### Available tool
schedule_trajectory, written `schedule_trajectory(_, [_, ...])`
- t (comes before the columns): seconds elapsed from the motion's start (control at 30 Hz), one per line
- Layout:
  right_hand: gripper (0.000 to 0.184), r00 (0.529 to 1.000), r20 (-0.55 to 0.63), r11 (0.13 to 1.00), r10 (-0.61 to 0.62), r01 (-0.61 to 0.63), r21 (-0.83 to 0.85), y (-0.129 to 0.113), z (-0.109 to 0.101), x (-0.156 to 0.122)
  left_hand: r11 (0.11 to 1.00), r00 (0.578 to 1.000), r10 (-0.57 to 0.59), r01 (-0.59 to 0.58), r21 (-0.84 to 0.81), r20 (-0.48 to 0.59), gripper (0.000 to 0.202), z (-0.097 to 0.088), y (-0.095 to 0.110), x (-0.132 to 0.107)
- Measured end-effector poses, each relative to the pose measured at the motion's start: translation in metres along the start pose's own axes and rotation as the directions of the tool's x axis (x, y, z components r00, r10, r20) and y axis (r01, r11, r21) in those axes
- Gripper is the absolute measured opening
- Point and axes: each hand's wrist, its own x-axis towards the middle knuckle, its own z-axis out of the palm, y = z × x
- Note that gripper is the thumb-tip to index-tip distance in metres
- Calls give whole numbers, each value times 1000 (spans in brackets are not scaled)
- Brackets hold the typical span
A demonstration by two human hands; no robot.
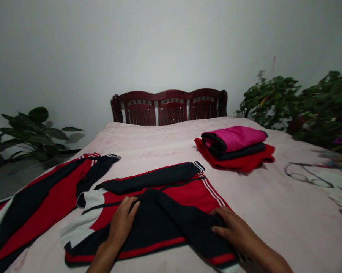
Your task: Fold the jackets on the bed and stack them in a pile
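Note:
A red, navy and white tracksuit jacket lies spread sideways on the bed, its collar to the left. Its far sleeve is folded in along the body, while the near navy sleeve slants across the front toward me. My left hand rests on the jacket's chest, fingers extended over the cloth. At the jacket's right side, my right hand has its thumb and fingers around the edge of the near sleeve. Part of its grip is hidden by the hand itself.
Another red and navy garment lies at the left. Folded clothes, pink on top, are stacked at the right on the pink bedsheet. Glasses lie further right. A wooden headboard and plants stand behind.

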Motion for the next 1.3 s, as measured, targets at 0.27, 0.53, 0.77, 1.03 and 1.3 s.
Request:
schedule_trajectory(0.27, [24, 986, 44, 959, -159, 165, -232, -21, -41, 41, 999, 994, -48, 50, 18, -101, 30, -21, -1, 2])
schedule_trajectory(0.53, [35, 981, 72, 889, -181, 194, -414, -10, -30, 125, 931, 980, -180, 141, 336, 88, 29, -20, -6, 4])
schedule_trajectory(0.77, [38, 982, -60, 852, -177, 122, -509, -15, -57, 144, 947, 980, -167, 129, 293, 108, 32, -30, -14, -2])
schedule_trajectory(1.03, [37, 967, -129, 798, -221, 103, -594, -27, -43, 146, 876, 998, -29, 0, 481, 53, 32, -34, -17, 2])
schedule_trajectory(1.3, [57, 900, -69, 688, -431, 278, -671, -36, 30, 144, 826, 991, 83, -128, 549, 107, 59, -2, -6, 17])
